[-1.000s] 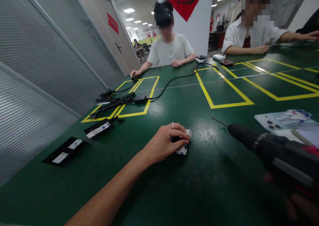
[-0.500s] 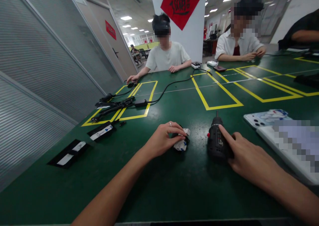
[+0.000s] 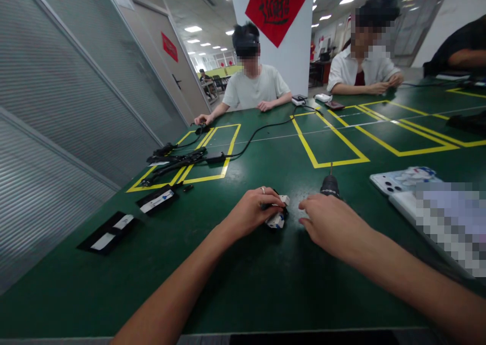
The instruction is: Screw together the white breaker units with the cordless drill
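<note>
My left hand (image 3: 252, 212) rests on the green table (image 3: 288, 289), its fingers closed over a small black and white part (image 3: 277, 219). A ring shows on one finger. My right hand (image 3: 327, 222) lies just right of that part, fingers stretched toward it and holding nothing, a small gap between them. Behind this hand lies a black electric screwdriver (image 3: 329, 184). Only its front end and bit show, pointing away from me; the hand hides the rest.
A phone in a cartoon case (image 3: 402, 179) and a white device (image 3: 408, 205) lie at the right. Black cables (image 3: 182, 157) and two black labelled pouches (image 3: 155, 199) (image 3: 108, 232) lie at the left. Yellow tape boxes (image 3: 326, 142) mark the table. Two people sit opposite.
My right hand brought the screwdriver in from the right, laid it on the table, then slid left off it toward the small part. My left hand stayed on the part.
</note>
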A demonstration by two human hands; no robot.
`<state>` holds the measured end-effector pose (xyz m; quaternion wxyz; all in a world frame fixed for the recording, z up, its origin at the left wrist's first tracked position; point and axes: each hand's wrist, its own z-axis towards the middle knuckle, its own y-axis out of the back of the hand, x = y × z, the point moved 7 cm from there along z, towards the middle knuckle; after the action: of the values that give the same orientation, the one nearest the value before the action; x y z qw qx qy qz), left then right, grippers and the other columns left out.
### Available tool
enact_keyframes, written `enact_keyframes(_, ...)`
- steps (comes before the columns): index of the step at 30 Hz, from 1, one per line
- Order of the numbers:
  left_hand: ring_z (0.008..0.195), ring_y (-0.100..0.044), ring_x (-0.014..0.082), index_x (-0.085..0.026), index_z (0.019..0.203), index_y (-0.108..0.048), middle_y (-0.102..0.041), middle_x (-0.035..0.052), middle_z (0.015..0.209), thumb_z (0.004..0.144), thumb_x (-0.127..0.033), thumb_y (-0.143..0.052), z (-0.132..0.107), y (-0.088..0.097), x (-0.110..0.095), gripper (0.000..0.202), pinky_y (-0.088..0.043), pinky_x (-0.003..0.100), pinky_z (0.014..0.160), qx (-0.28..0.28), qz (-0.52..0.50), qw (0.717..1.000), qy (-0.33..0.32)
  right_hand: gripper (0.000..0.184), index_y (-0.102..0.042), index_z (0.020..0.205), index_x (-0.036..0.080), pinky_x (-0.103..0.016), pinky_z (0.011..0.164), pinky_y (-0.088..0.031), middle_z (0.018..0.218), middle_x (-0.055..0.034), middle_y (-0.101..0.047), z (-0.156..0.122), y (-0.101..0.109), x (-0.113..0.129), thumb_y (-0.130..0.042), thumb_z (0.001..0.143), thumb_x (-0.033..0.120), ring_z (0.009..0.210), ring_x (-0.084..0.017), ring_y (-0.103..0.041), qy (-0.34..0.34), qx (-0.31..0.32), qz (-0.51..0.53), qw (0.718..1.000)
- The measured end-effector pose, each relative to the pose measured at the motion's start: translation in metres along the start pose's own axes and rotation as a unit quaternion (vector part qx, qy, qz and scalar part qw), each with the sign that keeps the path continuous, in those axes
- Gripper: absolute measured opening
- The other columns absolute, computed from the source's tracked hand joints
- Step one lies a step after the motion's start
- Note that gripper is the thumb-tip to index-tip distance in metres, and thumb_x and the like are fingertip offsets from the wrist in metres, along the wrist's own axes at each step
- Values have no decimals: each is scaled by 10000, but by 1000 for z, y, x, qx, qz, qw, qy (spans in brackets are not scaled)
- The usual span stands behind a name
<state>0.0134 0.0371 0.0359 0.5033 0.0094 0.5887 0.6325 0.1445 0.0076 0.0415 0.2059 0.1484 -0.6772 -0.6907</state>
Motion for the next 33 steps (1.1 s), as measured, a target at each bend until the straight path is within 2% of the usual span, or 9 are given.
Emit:
enact_keyframes(3, 884, -609, 166, -199, 933, -706, -674, 61, 930, 839, -215, -582, 0, 0, -1, 156, -486, 323, 805, -8, 1, 1000, -7, 102, -669, 884, 105, -465, 730, -467, 817, -79, -543, 22, -21, 16, -749, 821, 99, 789, -289, -530, 13, -9, -9, 1000)
enact_keyframes(7, 875, -616, 155, -197, 927, -709, -672, 62, 929, 847, -196, -568, -1, -1, -4, 162, -489, 306, 801, -15, -10, 1000, -9, 60, -669, 900, 107, -397, 705, -469, 817, -69, -549, 29, -36, 17, -665, 872, 55, 779, -266, -542, 14, -33, 40, 999)
enact_keyframes(10, 852, -623, 152, -197, 914, -716, -677, 65, 919, 850, -211, -566, -1, -1, -3, 164, -495, 297, 776, -19, -19, 1000, 1, 59, -668, 873, 124, -366, 695, -453, 801, -56, -555, 26, -38, 12, -645, 914, 88, 774, -255, -554, -8, -35, 86, 996)
enact_keyframes(16, 850, -629, 161, -219, 899, -726, -683, 65, 918, 844, -242, -580, -1, -2, 1, 158, -500, 305, 763, -24, -43, 999, 14, 67, -676, 851, 170, -296, 658, -394, 755, -15, -555, 23, -40, 1, -679, 874, 107, 736, -213, -565, -49, -52, 167, 983)
enact_keyframes(20, 844, -625, 159, -223, 885, -725, -690, 55, 914, 835, -252, -597, -2, -2, 3, 141, -487, 308, 770, -31, -31, 999, 19, 74, -659, 840, 155, -286, 635, -366, 746, -15, -548, 23, -41, 0, -676, 868, 88, 723, -211, -558, -56, -47, 163, 984)
enact_keyframes(23, 815, -622, 152, -195, 867, -718, -682, 60, 884, 837, -239, -594, -3, 1, 6, 135, -489, 298, 744, -48, -47, 997, 33, 81, -623, 856, 135, -275, 626, -368, 756, -11, -541, 22, -36, -1, -673, 888, 81, 728, -204, -549, -52, -65, 192, 978)
enact_keyframes(28, 791, -624, 151, -185, 856, -720, -678, 67, 861, 835, -238, -595, -4, 6, 9, 138, -493, 297, 721, -71, -65, 995, 32, 146, -623, 920, 128, -241, 690, -415, 817, 2, -558, 22, -29, -5, -657, 885, -9, 778, -173, -549, -40, -107, 304, 946)
enact_keyframes(33, 798, -626, 156, -209, 852, -730, -682, 60, 865, 824, -252, -610, -5, 11, 5, 131, -503, 305, 728, -100, -78, 991, 30, 184, -650, 994, 137, -195, 747, -455, 887, 19, -577, 20, -22, -4, -621, 918, -27, 818, -127, -565, 1, -114, 471, 875)
